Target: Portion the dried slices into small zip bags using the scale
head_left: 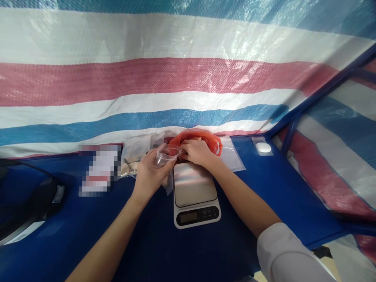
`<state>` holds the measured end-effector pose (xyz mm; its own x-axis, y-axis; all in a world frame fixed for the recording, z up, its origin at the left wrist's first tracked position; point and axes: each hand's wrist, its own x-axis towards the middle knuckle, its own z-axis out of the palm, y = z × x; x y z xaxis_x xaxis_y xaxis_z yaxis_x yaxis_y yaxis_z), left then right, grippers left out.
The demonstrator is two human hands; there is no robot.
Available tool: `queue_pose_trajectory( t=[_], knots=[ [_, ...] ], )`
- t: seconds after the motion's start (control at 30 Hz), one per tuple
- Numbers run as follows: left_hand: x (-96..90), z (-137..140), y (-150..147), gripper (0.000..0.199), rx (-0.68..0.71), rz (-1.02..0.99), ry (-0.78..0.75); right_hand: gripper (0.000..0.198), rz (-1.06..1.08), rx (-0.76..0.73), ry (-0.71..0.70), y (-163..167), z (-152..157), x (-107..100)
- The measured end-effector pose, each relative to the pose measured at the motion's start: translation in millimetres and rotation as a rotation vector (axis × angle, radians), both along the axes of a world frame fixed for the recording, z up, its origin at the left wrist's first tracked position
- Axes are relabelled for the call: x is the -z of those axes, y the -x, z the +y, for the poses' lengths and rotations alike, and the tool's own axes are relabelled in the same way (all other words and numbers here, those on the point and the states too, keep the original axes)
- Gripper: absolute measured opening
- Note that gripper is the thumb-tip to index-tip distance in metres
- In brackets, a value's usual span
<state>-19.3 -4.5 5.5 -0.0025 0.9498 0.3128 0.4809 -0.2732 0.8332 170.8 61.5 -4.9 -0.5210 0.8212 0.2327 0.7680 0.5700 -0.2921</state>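
Observation:
A clear plastic cup (168, 154) is held tilted in my left hand (149, 172), its fingers and thumb wrapped round it. My right hand (197, 152) lies against the opening of a red plastic bag (208, 137), its fingers curled close to the cup's rim. What those fingers pinch, and most of what the bag holds, is hidden. Just in front of both hands stands a white kitchen scale (196, 192) with a bare metal plate and a dark display. Left of the cup, a clear zip bag (133, 156) contains several beige pieces.
Flat clear bags (233, 154) lie right of the red bag. Farther right is a small bag with a white oval item (263, 147). A blurred-out paper (100, 170) and a black strapped object (44, 196) are at left on the blue table (235, 235). Striped sheeting (176, 78) rises behind.

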Motion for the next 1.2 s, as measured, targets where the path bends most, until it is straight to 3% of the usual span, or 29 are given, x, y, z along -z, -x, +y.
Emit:
queue_pose_trajectory(
  t=[0.57, 0.77, 0.87, 1.07, 1.2],
  knots=[
    [0.9, 1, -1, 0.054, 0.025, 0.027, -0.004, 0.007, 0.451, -0.009, 0.249, -22, -2, -4],
    [-1.5, -2, -3, 0.050, 0.107, 0.086, -0.068, 0.015, 0.706, 0.067, 0.384, -41, -20, -30],
    [-1.3, -3, -7, 0.054, 0.147, 0.101, -0.090, 0.023, 0.773, 0.005, 0.402, -46, -32, -48],
    [-2.8, -9, -17, 0.055, 0.244, 0.091, -0.075, 0.007, 0.608, -0.162, 0.281, -32, -51, -66],
    [-5.6, -12, -19, 0.040, 0.264, 0.102, -0.060, 0.015, 0.405, -0.166, 0.183, -17, -55, -64]
  ],
)
